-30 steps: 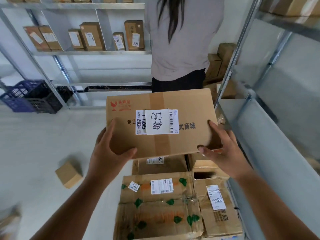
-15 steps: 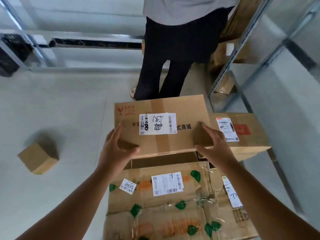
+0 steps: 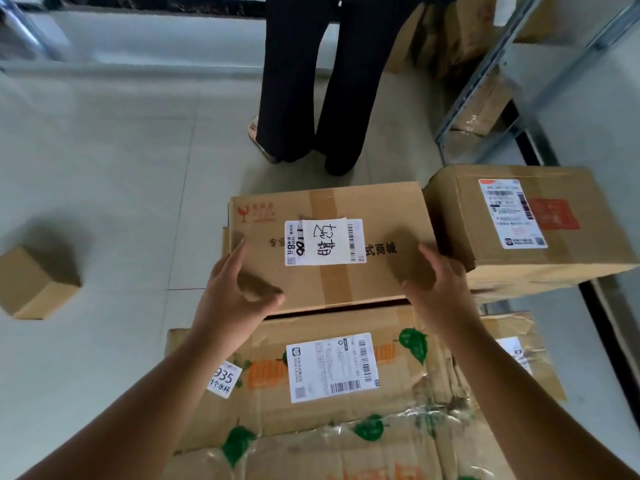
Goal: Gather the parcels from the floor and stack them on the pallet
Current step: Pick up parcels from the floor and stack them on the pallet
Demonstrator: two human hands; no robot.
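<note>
A brown parcel [image 3: 346, 282] with a handwritten white label lies flat on the stack of boxes in front of me. My left hand [image 3: 235, 299] holds its near left corner, thumb over the front edge and fingers along the left side. At the near right corner my right hand [image 3: 440, 289] holds it, thumb on top, with the fingers hidden between this parcel and a larger labelled box [image 3: 561, 258] beside it. Nearer me lies a crumpled box with green leaf prints [image 3: 408, 375]. A small parcel [image 3: 31, 285] sits on the floor at the left. The pallet itself is hidden.
A person in black trousers [image 3: 311, 81] stands just beyond the stack. Metal shelving [image 3: 491, 71] with more boxes runs along the right. Another low shelf frame [image 3: 104, 64] crosses the far left. Pale tiled floor [image 3: 121, 168] spreads to the left.
I lowered the labelled parcel from chest height onto the stack beside the larger box. My view tilted down, so the upper shelves dropped out of sight.
</note>
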